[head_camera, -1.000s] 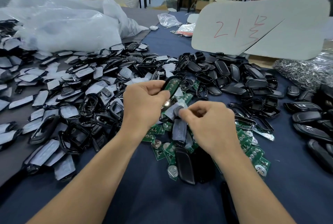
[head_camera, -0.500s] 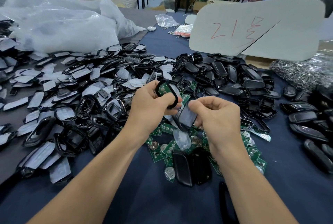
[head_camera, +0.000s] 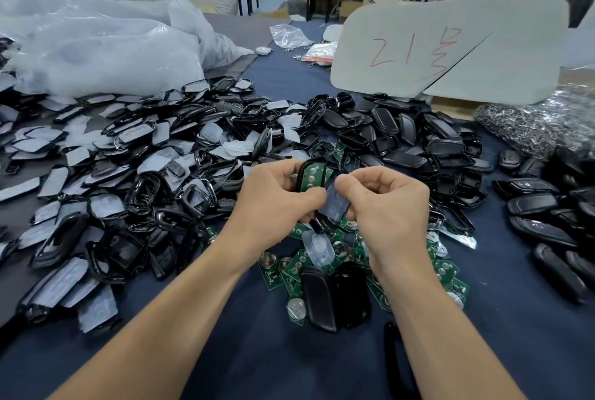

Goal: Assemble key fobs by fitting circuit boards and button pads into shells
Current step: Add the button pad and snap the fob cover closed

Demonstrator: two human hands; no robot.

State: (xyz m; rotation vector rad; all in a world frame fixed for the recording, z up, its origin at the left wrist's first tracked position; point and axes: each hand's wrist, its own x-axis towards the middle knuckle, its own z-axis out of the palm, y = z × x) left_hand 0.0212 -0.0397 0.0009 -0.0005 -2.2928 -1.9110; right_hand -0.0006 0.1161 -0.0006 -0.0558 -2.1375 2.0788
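Note:
My left hand (head_camera: 277,196) grips a black fob shell (head_camera: 310,174) with a green circuit board seated in it, held upright above the table. My right hand (head_camera: 383,203) pinches a translucent grey button pad (head_camera: 335,205) right beside the shell's lower edge. Under both hands lie several loose green circuit boards (head_camera: 297,269) with coin cells, another clear pad (head_camera: 318,246) and two black closed shells (head_camera: 335,295).
A heap of black shell frames and grey pads (head_camera: 128,174) spreads to the left. Black shell backs (head_camera: 412,139) pile up behind and to the right. A white plastic bag (head_camera: 96,48), a grey board (head_camera: 450,48) with red writing and a bag of metal rings (head_camera: 531,122) stand farther back.
My right hand has picked a button pad up from the pile and brought it to the shell. My left hand has turned the shell so the board faces me.

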